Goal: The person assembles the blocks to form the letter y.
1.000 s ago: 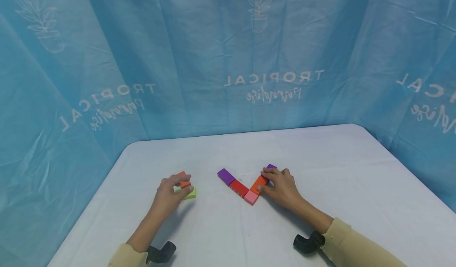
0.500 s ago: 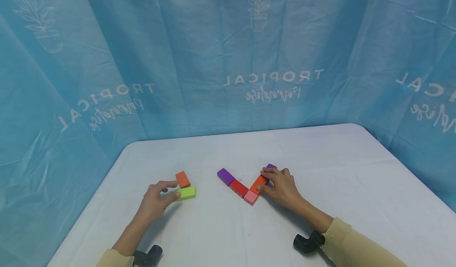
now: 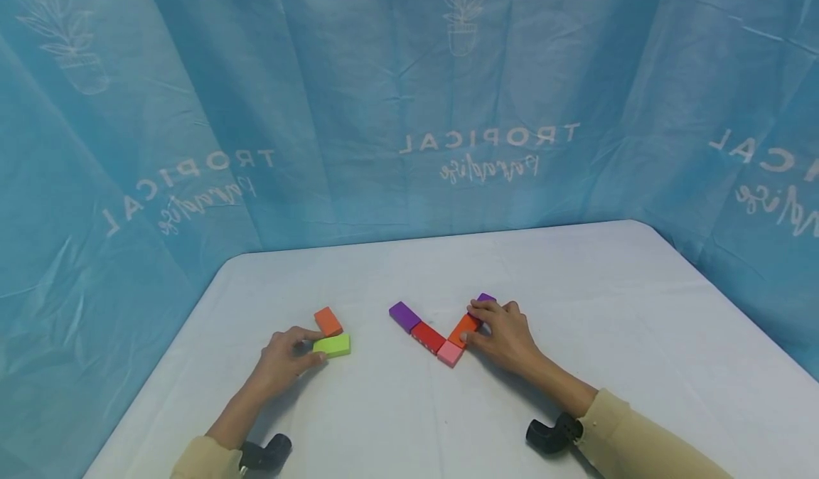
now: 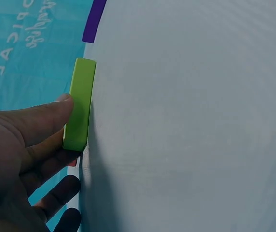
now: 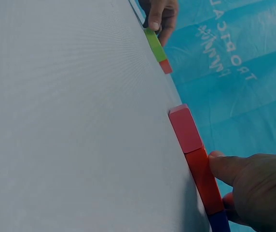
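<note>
My left hand has its thumb and index finger on either side of a lime green block, pinching it at its left end. Just behind that block lies an orange block. Over on the right, my right hand holds a brighter orange block between thumb and fingers, and its fingertips also cover part of a purple block. These join a pink block, a red block and another purple block in a V shape. The right wrist view shows the thumb against the orange block's side.
A white cloth covers the table, which ends at a blue printed curtain behind and at the sides. Black wrist mounts sit at both sleeves.
My left hand has drawn back from the orange block at the left and taken the green block between thumb and index finger. My right hand has stayed put.
</note>
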Tool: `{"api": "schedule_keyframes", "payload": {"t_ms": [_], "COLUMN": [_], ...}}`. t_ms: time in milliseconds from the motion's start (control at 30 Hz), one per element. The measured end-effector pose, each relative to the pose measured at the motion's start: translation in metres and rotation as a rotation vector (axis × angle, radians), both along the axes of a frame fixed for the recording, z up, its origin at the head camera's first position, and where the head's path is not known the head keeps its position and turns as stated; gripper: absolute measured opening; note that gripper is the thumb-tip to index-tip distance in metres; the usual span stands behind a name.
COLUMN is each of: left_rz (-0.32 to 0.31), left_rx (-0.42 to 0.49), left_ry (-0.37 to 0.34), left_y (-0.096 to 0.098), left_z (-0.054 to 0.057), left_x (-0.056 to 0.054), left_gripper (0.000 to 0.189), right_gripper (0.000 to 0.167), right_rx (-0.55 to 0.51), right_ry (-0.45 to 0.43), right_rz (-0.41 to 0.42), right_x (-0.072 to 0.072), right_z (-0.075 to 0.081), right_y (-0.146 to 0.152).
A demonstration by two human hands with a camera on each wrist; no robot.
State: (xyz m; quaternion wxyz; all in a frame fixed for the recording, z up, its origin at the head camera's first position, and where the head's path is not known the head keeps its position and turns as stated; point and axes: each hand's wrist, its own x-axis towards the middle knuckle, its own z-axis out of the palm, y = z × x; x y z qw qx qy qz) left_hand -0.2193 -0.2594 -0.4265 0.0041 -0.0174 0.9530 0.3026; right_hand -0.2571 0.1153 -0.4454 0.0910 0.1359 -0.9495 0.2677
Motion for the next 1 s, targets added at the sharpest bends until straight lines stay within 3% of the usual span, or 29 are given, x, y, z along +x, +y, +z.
{"api": "schedule_keyframes", "payload": {"t_ms": [367, 633, 1000], "left_rz": [-0.004, 0.018, -0.021], "left_rx": [-0.021, -0.020, 0.086], "left_ry": [0.031, 0.036, 0.077], "left_y": [0.003, 0.007, 0.044], "left_z": [-0.003, 0.008, 0.010], "left_x": [0.002, 0.009, 0.020], "left_gripper": [0.040, 0.039, 0.035], "right_gripper": [0.053, 0.053, 0.054], "right_rx": [0.010, 0.018, 0.019], "right_ry": [0.009, 0.012, -0.001], "right_rz": [0.005, 0.010, -0.002], "right_x": [0.000, 0.000, -0.001], "right_z": [-0.003, 0.001, 0.000], "right_y": [0.000, -0.001, 0.000]}}
